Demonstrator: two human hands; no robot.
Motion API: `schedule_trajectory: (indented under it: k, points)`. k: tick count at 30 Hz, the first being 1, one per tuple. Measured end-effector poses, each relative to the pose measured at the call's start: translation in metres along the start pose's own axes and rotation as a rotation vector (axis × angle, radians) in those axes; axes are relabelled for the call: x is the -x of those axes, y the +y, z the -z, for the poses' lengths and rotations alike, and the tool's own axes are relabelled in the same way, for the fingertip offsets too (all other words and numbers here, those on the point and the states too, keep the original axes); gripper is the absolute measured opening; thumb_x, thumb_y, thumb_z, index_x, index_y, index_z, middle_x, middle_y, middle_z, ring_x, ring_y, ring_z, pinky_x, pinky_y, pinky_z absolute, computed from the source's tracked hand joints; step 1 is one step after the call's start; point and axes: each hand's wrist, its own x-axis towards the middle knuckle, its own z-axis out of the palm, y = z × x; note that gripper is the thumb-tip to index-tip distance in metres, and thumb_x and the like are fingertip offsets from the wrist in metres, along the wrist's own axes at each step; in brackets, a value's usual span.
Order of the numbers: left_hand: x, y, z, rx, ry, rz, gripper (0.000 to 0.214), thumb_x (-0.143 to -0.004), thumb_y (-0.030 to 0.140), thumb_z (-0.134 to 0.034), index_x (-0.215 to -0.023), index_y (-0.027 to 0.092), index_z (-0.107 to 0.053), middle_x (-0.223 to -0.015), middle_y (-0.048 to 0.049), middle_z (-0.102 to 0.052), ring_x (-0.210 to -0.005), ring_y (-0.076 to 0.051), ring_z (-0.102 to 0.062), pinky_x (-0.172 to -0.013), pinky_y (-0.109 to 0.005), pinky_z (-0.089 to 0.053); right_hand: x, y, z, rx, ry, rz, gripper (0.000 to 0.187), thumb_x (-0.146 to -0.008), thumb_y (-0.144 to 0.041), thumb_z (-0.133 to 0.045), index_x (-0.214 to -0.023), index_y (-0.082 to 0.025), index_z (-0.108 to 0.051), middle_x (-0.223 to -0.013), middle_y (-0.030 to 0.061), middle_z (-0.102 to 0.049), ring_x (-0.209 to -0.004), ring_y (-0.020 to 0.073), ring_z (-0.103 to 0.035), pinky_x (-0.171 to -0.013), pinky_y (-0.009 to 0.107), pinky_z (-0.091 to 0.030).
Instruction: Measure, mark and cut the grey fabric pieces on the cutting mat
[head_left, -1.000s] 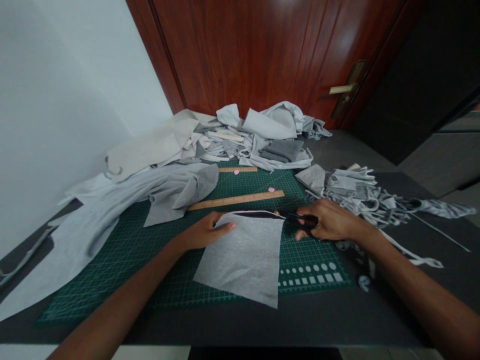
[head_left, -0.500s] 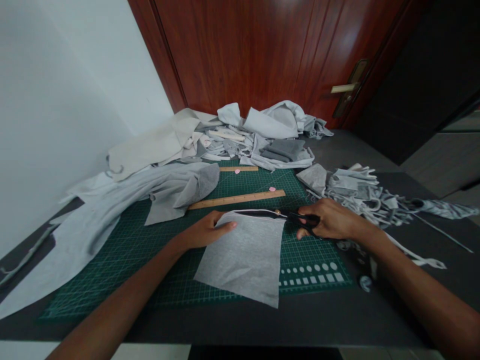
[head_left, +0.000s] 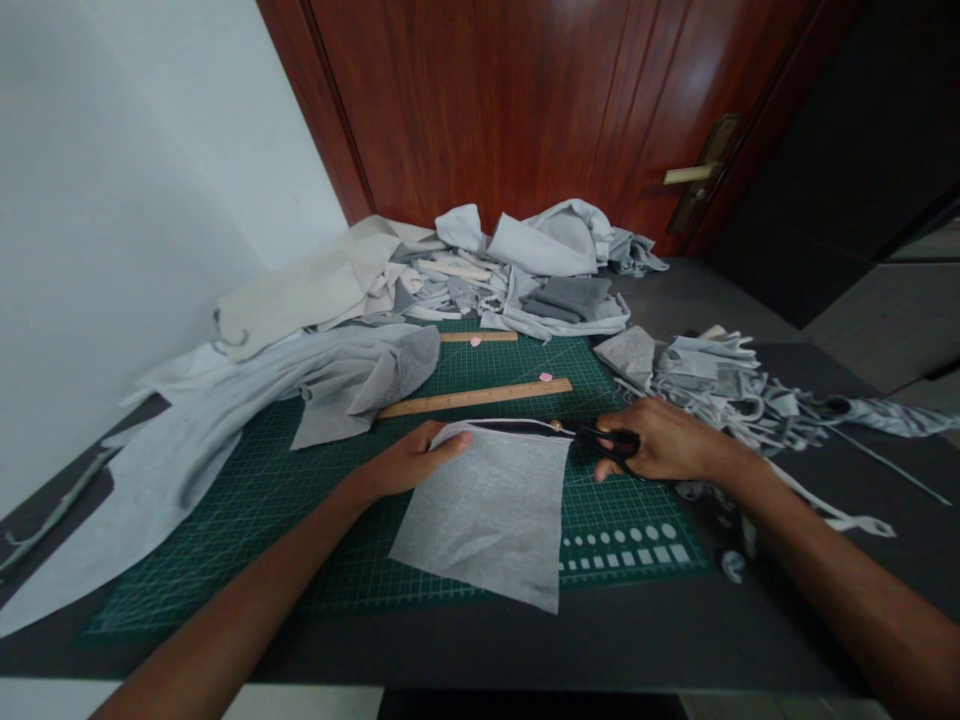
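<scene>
A grey fabric piece [head_left: 495, 510] lies over the green cutting mat [head_left: 315, 560], its near edge reaching past the mat's border. My left hand [head_left: 412, 460] pinches its upper left corner, thumb on top. My right hand [head_left: 660, 440] is closed round the black handles of a pair of scissors [head_left: 619, 445]. The blades point left along the fabric's top edge, where a narrow pale strip runs just above the blades. Near the pivot shows a brass-coloured screw. How far the blades are parted is hard to make out.
Beyond the fabric lies a wooden ruler [head_left: 480, 397], with a pink chip [head_left: 546, 377] by its end. A long grey cloth [head_left: 247, 400] covers the mat's left side. Fabric scraps [head_left: 720, 385] are heaped at right, and a fabric pile [head_left: 555, 245] sits before the brown door [head_left: 480, 110].
Almost nothing differs. Both hands, the scissors and the fabric keep their places, with only a slight shift of the whole view.
</scene>
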Motion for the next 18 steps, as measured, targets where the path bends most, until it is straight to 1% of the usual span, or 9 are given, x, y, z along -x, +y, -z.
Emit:
schedule_trajectory:
  k: [4, 11, 15, 18]
  points:
    - [0.002, 0.000, -0.001, -0.006, 0.014, -0.025, 0.051, -0.088, 0.069, -0.054, -0.098, 0.024, -0.074, -0.100, -0.0029, -0.074, -0.101, -0.028, -0.068, -0.091, -0.038, -0.056, 0.000, -0.008, 0.003, -0.026, -0.031, -0.008, 0.042, -0.082, -0.058, -0.075, -0.073, -0.019, -0.062, -0.058, -0.0024, -0.059, -0.050, 0.0126, -0.052, -0.053, 0.025, -0.029]
    - [0.004, -0.002, -0.007, -0.036, 0.029, -0.051, 0.051, -0.087, 0.069, -0.055, -0.097, 0.024, -0.074, -0.103, -0.0029, -0.074, -0.106, -0.029, -0.066, -0.097, -0.040, -0.055, 0.001, -0.018, 0.006, -0.027, -0.027, -0.019, 0.042, -0.080, -0.059, -0.075, -0.076, -0.020, -0.063, -0.060, -0.0023, -0.059, -0.051, 0.0129, -0.052, -0.053, 0.026, -0.029]
    - [0.007, -0.001, -0.013, 0.002, 0.057, -0.017, 0.054, -0.086, 0.069, -0.058, -0.109, 0.023, -0.073, -0.113, -0.0049, -0.073, -0.109, -0.030, -0.066, -0.098, -0.041, -0.055, 0.002, -0.017, 0.006, -0.010, -0.021, 0.004, 0.039, -0.081, -0.056, -0.075, -0.076, -0.020, -0.061, -0.059, -0.0026, -0.059, -0.052, 0.0132, -0.052, -0.054, 0.026, -0.030]
    - [0.009, 0.000, -0.015, 0.004, 0.059, -0.006, 0.054, -0.086, 0.068, -0.059, -0.114, 0.024, -0.073, -0.116, -0.0054, -0.072, -0.111, -0.030, -0.065, -0.099, -0.041, -0.054, 0.002, -0.017, 0.007, -0.005, -0.034, 0.004, 0.040, -0.081, -0.057, -0.075, -0.077, -0.021, -0.061, -0.060, -0.0022, -0.060, -0.053, 0.0134, -0.053, -0.054, 0.026, -0.030]
